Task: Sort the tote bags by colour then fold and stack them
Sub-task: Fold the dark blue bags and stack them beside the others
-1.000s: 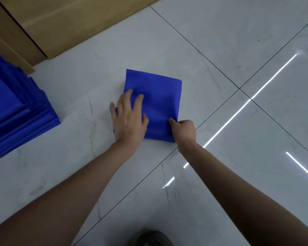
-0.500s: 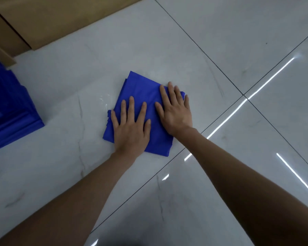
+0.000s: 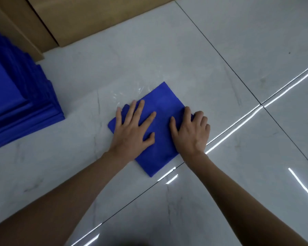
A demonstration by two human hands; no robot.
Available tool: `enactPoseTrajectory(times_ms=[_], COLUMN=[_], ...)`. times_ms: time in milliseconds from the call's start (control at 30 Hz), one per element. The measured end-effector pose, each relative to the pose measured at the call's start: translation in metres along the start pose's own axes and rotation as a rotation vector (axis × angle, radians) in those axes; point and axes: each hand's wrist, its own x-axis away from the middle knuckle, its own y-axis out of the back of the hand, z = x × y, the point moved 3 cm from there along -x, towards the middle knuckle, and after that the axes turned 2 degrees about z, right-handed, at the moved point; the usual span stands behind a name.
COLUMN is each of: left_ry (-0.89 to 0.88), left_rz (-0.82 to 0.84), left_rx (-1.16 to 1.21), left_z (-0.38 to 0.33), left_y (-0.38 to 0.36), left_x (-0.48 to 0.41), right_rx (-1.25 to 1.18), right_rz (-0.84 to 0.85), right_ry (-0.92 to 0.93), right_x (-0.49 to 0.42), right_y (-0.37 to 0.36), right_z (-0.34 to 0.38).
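A folded blue tote bag [image 3: 164, 107] lies flat on the pale tiled floor, a corner pointing away from me. My left hand [image 3: 132, 132] rests palm down on its left half, fingers spread. My right hand [image 3: 190, 132] presses on its right edge, fingers curled over the bag's right corner. A tall stack of folded blue tote bags [image 3: 16, 96] stands at the left edge of view, apart from both hands.
Brown cardboard boxes [image 3: 82, 20] stand against the floor at the top left, behind the stack. Glossy marble tiles [image 3: 247, 50] with dark grout lines and bright light reflections spread to the right and towards me.
The folded bag has turned and sits nearer the tile seam. My right hand slid from the bag's top to its right edge, fingers curling; my left hand stays flat on it.
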Motion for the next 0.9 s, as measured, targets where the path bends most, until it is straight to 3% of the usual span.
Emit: enactPoseTrajectory(times_ms=[67, 167, 233, 300, 367, 433, 767, 900], left_ry=[0.148, 0.372, 0.368, 0.286, 0.239, 0.226, 0.283, 0.32], left_rz=[-0.035, -0.024, -0.024, 0.013, 0.02, 0.014, 0.072, 0.067], left_rx=[-0.054, 0.074, 0.087, 0.06, 0.045, 0.043, 0.038, 0.096], left_z=[0.009, 0.01, 0.01, 0.012, 0.015, 0.015, -0.001, -0.005], left_y=[0.01, 0.01, 0.005, -0.001, -0.004, -0.007, -0.009, -0.007], left_x=[0.013, 0.037, 0.053, 0.061, 0.064, 0.066, 0.086, 0.097], right_rx=[0.003, 0.051, 0.056, 0.009, -0.058, -0.097, -0.03, 0.037], right_rz=[0.018, 0.022, -0.043, -0.067, 0.017, 0.15, 0.254, 0.189], right_ry=[-0.026, 0.032, 0.115, 0.327, 0.596, 0.69, 0.6, 0.471], right_x=[0.021, 0.051, 0.057, 0.047, 0.033, 0.026, 0.026, 0.046], right_y=[0.003, 0.01, 0.014, 0.016, 0.012, 0.002, -0.009, 0.0], right_z=[0.006, 0.017, 0.022, 0.027, 0.039, 0.047, 0.048, 0.051])
